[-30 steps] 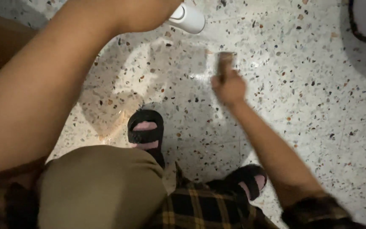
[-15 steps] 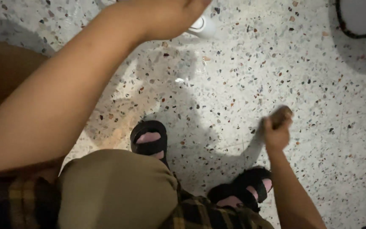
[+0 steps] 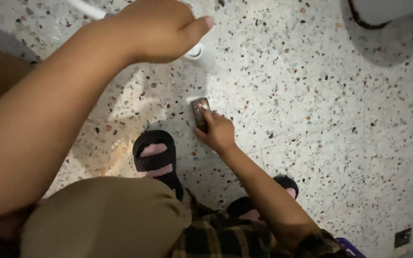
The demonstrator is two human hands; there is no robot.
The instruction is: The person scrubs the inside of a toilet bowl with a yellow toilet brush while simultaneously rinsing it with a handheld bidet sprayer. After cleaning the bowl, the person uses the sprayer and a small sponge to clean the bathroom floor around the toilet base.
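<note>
The right hand (image 3: 217, 132) presses a small brown scrubbing pad (image 3: 200, 111) to the speckled terrazzo floor (image 3: 321, 95); the left hand (image 3: 161, 29), clenched, grips a white hose (image 3: 201, 52).

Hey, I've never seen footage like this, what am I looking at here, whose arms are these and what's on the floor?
This is one picture from a camera worn on a person's head, looking straight down. No machine: both arms are the person's own. The left hand is closed around a white hose or handle with a white nozzle. The right hand reaches down and presses a small brownish pad or scrubber against the speckled terrazzo floor, which looks wet beside the left foot. Below are black sandals, a tan knee and a plaid sleeve.
</note>
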